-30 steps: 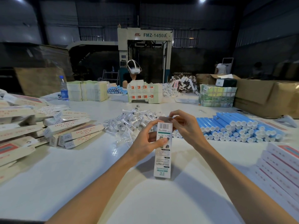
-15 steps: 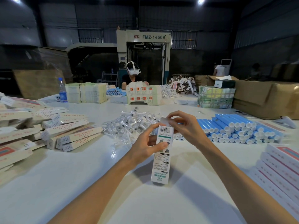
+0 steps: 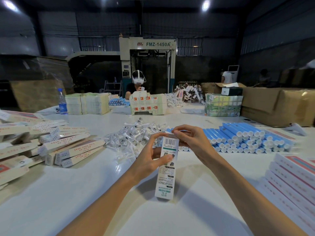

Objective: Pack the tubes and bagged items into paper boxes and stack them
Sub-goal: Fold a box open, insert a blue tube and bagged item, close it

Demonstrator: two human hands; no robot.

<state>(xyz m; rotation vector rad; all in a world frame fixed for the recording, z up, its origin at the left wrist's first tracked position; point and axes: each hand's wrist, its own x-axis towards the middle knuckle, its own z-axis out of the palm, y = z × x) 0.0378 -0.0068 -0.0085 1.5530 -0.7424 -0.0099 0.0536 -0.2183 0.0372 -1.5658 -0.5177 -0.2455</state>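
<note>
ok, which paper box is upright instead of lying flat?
The barcoded box held mid-table: left hand grips its side, right hand pinches its top end. The left pile and right stack lie flat.

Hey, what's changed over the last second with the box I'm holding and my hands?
Very little. The paper box has tipped slightly, its lower end swinging toward the left arm. The left hand still grips its middle; the right hand still pinches its top end. Nothing was taken hold of or let go. The blue tubes, bagged items and piled boxes lie as before.
</note>
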